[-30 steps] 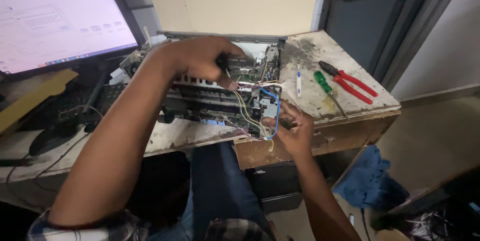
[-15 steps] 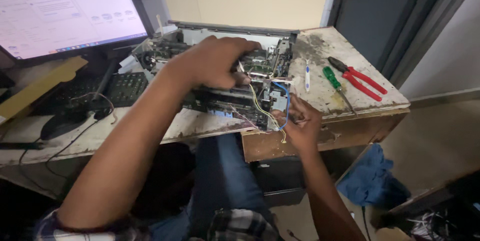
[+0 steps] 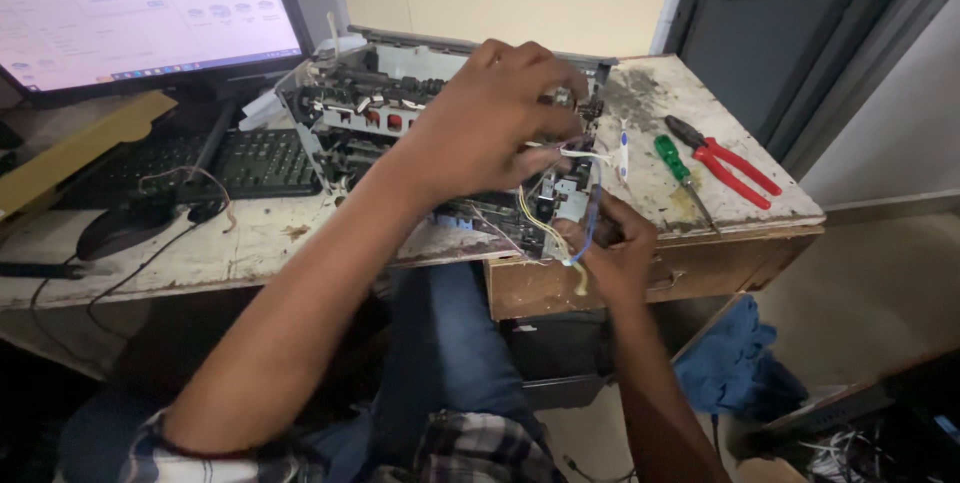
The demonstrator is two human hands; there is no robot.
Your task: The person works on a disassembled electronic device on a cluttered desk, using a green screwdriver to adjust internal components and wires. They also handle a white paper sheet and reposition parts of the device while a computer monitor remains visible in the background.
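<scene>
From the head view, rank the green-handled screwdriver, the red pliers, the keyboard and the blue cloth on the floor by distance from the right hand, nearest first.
1. Green-handled screwdriver, just beyond the right hand, on the table.
2. Red pliers, further right, near the table edge.
3. Blue cloth, down right on the floor.
4. Keyboard, far left by the monitor.

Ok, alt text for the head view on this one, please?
Seen from above, a person's left hand grips the top of an opened printer mechanism on a worn wooden desk, while the right hand pinches yellow and blue wires at its front corner. A green-handled screwdriver and red-handled pliers lie to the right.
</scene>
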